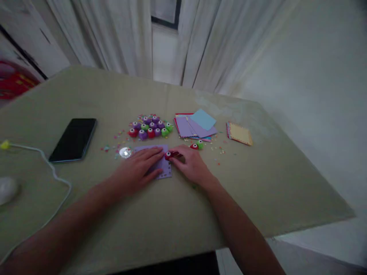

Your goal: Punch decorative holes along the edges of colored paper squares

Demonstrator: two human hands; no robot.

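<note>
A purple sheet of paper [164,165] lies on the table, with a row of small holes along its right and lower edges. My left hand [140,164] rests on it, fingers stretched out and pressing it down. My right hand [190,162] grips a small red craft punch [168,155] with a round eye on its front, at the paper's right edge. Just behind that hand sit another red punch [194,146] and a green punch [200,144]. Beyond the paper stands a cluster of purple, red and green punches [150,133].
Stacked coloured paper [186,128] lies behind my right hand, with trimmed cards [241,133] farther right. A dark tablet [73,139] and a white cable [54,172] are at left. Confetti [220,150] and a shiny round disc [125,152] lie around the paper.
</note>
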